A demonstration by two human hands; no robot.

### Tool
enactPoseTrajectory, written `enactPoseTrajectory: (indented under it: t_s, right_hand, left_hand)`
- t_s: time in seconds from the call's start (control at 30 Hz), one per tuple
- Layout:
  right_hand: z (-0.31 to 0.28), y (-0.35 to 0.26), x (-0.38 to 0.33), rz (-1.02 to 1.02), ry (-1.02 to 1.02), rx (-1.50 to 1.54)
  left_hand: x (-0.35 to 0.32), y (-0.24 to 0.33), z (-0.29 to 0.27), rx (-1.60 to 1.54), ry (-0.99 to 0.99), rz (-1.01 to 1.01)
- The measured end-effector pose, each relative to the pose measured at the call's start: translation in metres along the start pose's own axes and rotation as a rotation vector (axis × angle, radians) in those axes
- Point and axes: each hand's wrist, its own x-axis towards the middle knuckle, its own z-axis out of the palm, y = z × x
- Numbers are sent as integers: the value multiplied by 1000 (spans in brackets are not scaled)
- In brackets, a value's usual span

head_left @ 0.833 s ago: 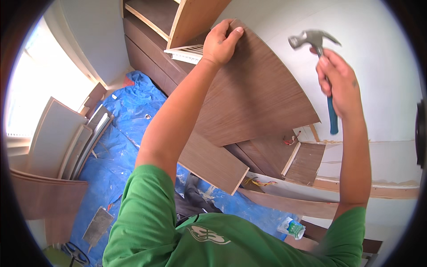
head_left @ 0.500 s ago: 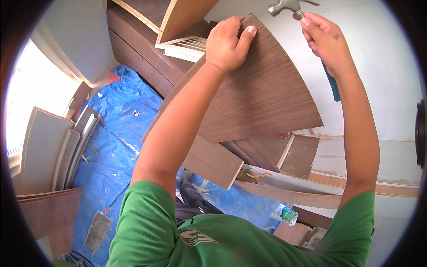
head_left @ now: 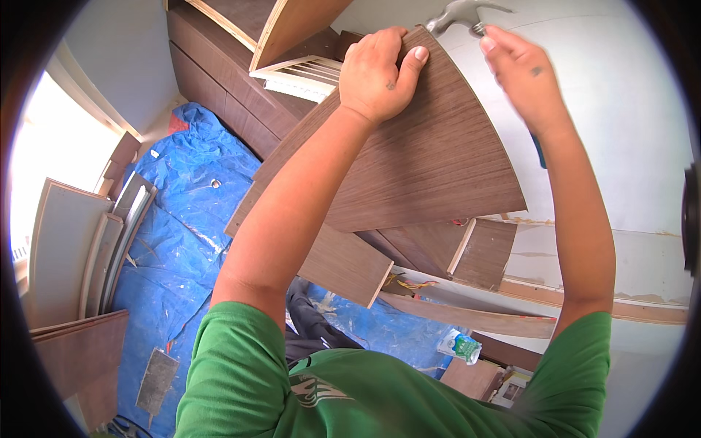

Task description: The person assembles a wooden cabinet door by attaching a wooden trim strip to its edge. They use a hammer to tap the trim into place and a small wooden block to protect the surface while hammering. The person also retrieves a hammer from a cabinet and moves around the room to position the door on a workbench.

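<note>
Brown wood-grain panel (head_left: 438, 157) sits in the middle of the view, running from its narrow far end to a broader near end, left of the white wall (head_left: 628, 160) and right of the blue sheet (head_left: 197, 212). Our left hand (head_left: 376, 77) grips its far end, the fingers curled over the far edge and the thumb lying bent on the face; the fingertips are hidden. Our right hand (head_left: 522, 73) is wrapped around the handle of the hammer (head_left: 460, 12), closed as far as we can see, though blur and angle hide some of its fingers. The hammer's head is right beside the panel's far corner, and we cannot tell whether they touch. We judge the step to be tapping at that corner, so short, light blows from the wrist should serve us better than full swings. Our left thumb lies near the head; sliding that hand leftward along the edge would keep it safer while holding the panel steady. We should land the face flat, since a tilted hit could chip the corner, and mind the claw's clearance from the wall.
</note>
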Motion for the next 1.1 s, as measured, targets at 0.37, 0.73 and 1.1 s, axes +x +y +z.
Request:
enactPoseTrajectory:
  t_s: [0.37, 0.73, 1.1]
  right_hand:
    - [-2, -1, 2, 13, 15, -83]
    - [-9, -7, 5, 79, 48, -60]
    - [-6, 17, -5, -60, 78, -208]
  left_hand:
    - [0, -3, 3, 0, 37, 40]
    - [0, -2, 3, 26, 12, 11]
    - [1, -2, 8, -13, 25, 30]
